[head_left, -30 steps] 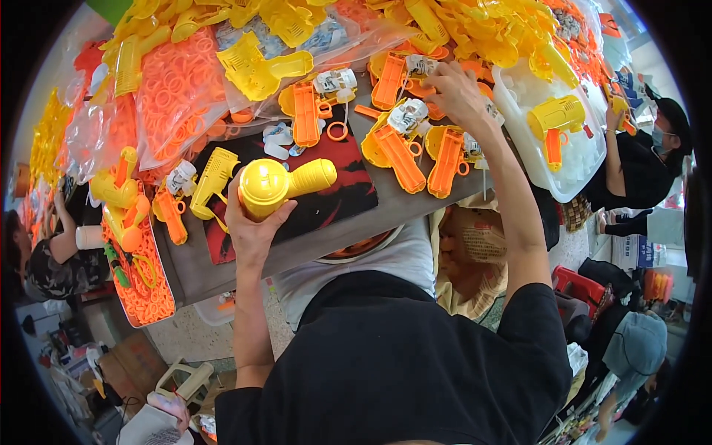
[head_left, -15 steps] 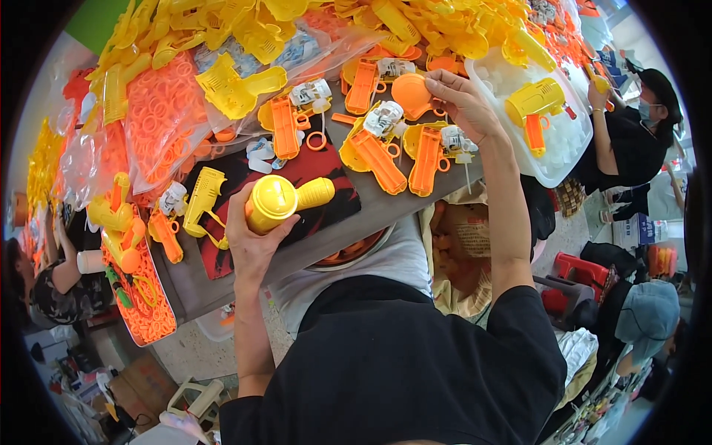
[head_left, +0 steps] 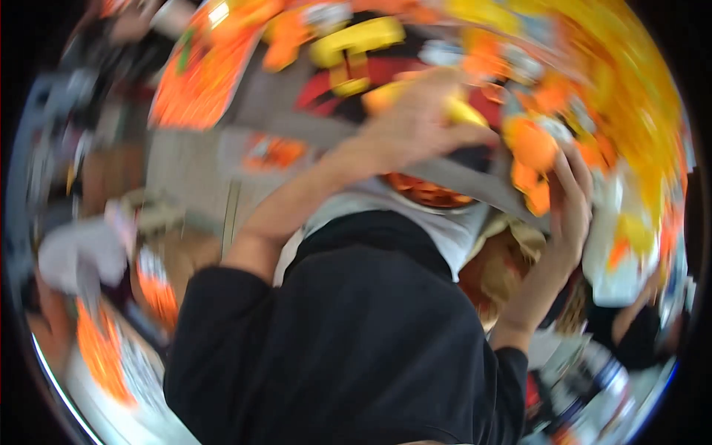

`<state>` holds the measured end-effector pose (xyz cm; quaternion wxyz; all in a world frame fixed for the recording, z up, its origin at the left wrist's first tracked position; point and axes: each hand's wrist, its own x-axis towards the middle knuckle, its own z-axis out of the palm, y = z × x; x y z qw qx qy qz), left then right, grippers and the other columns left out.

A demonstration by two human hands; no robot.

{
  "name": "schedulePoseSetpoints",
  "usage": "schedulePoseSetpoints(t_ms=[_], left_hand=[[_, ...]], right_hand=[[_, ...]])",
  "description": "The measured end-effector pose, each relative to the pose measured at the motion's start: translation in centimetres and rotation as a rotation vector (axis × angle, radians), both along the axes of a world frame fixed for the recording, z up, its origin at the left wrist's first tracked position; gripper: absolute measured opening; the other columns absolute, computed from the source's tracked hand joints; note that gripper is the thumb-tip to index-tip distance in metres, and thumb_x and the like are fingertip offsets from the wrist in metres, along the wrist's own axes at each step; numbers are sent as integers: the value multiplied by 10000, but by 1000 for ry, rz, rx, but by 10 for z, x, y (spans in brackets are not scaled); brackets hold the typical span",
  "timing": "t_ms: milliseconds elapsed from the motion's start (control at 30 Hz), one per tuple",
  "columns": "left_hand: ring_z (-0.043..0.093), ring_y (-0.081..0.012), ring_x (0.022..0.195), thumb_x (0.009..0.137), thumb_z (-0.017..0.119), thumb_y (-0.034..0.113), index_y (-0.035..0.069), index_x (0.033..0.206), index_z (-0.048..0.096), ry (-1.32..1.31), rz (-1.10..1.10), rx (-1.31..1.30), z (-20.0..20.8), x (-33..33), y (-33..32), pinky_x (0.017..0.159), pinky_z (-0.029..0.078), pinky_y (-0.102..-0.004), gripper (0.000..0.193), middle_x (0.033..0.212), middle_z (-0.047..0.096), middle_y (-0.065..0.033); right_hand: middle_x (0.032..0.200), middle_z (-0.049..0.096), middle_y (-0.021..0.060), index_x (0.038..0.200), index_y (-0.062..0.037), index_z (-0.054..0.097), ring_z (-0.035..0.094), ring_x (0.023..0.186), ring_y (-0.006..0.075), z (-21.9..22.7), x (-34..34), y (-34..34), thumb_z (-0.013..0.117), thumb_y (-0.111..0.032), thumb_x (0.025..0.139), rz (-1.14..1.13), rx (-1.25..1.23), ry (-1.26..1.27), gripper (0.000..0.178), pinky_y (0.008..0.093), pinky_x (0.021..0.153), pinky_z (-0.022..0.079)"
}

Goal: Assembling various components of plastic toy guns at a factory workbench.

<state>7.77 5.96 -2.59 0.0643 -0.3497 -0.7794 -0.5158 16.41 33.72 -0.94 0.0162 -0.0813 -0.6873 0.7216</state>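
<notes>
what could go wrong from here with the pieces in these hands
The round orange piece in the right hand might slip among the similar orange parts close by. The yellow part in the left hand could drop if that grip loosens near the table edge.

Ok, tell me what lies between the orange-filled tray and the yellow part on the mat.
In the head view, an orange-and-white part on the grey table.

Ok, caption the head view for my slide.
Left hand grips a yellow plastic part; right hand holds an orange disc.
</notes>
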Motion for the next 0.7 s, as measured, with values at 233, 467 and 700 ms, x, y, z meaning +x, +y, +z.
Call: schedulePoseSetpoints(t_ms=[233, 467, 700], left_hand=[[688, -158, 808, 940, 694, 151, -30, 1148, 661, -596, 189, 427, -41, 104, -83, 723, 545, -277, 277, 979, 720, -113], [682, -236, 975, 966, 649, 160, -30, 1258, 558, -1058, 1186, 1000, -253, 257, -261, 866, 612, -374, 360, 1170, 632, -156], [661, -288, 968, 942, 688, 181, 60, 1289, 552, -1524, 1647, 1192, -435, 358, -329, 839, 604, -431, 392, 1171, 611, -119]], right_hand=[[1059, 634, 32, 1259, 5, 617, 565, 959, 91, -14, 9, -152, 574, -138, 1023, 409, 281, 59, 280, 225, 891, 430], [1130, 660, 40, 1207, 17, 638, 567, 992, 100, -13, 21, -192, 568, -157, 1029, 628, 310, 24, 259, 257, 920, 448], [1043, 637, 36, 1176, 27, 650, 569, 977, 100, -17, 41, -213, 551, -104, 1031, 718, 408, 14, 219, 238, 912, 438]])
